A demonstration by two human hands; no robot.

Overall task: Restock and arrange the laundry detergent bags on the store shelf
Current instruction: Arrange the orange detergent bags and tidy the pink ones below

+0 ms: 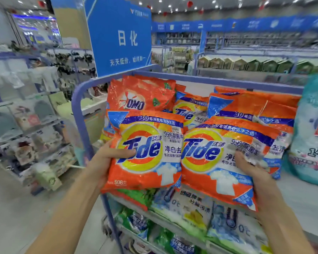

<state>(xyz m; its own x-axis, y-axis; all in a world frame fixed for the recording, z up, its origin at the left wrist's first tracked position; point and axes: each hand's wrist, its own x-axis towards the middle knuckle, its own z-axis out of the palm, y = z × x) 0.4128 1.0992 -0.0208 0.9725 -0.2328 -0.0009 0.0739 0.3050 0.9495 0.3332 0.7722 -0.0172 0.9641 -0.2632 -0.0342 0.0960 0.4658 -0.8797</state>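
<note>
A: Detergent bag (149,153) on the left, how's it held?
B: Fingers clamped round its edge, thumb across the front; that's the left hand (106,158). The right hand (253,171) grips a second bag (218,162) the same way. Both are held side by side before the shelf (77,114), in front of the stacked bags (189,110).

Left hand (108,158) and right hand (253,167) each grip a Tide bag (147,153) at the shelf (191,79).

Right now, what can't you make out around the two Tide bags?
Head view, left hand: all but the thumb is behind the left Tide bag.
Head view, right hand: partly behind the right Tide bag.
Head view, teal bag: cut by the right edge.
Head view, far shelves: blurred.
</note>
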